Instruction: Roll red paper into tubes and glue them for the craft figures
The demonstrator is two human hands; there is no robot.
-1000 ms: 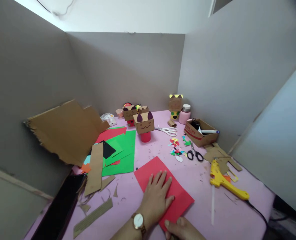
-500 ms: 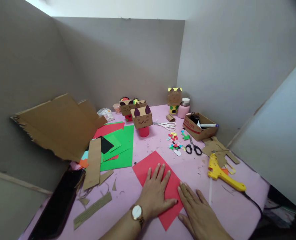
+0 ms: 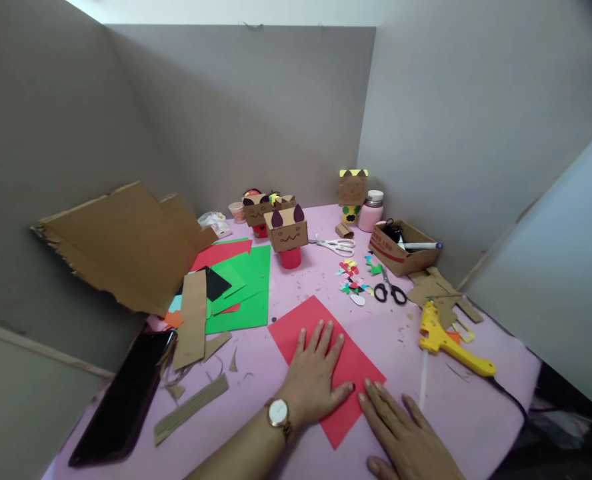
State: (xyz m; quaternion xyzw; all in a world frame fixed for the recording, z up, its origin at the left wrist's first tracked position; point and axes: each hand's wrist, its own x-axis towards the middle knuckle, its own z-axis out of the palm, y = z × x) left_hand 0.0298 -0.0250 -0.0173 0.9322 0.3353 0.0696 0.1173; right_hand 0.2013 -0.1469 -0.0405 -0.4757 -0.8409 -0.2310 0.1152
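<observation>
A red paper sheet [image 3: 296, 321] lies on the pink table [image 3: 476, 413] near the front edge. My left hand [image 3: 316, 377], with a wristwatch on its wrist, rests flat on the middle of the sheet, fingers spread and open. My right hand [image 3: 406, 437] lies flat beside it, palm down, its fingertips touching the sheet's right edge. Neither hand holds anything.
A yellow glue gun [image 3: 449, 341] with its cord lies right. Black scissors [image 3: 391, 291], white scissors [image 3: 337, 245], paper cut-outs [image 3: 352, 280], a small cardboard box [image 3: 401, 249], cardboard figures [image 3: 287, 233], green sheets [image 3: 241, 293], cardboard pieces [image 3: 121, 247] and a dark phone [image 3: 121, 400] lie around. Grey panels enclose the table.
My right hand came up from the sheet's near corner and now lies flat at its right edge. The left hand has stayed pressed on the red paper.
</observation>
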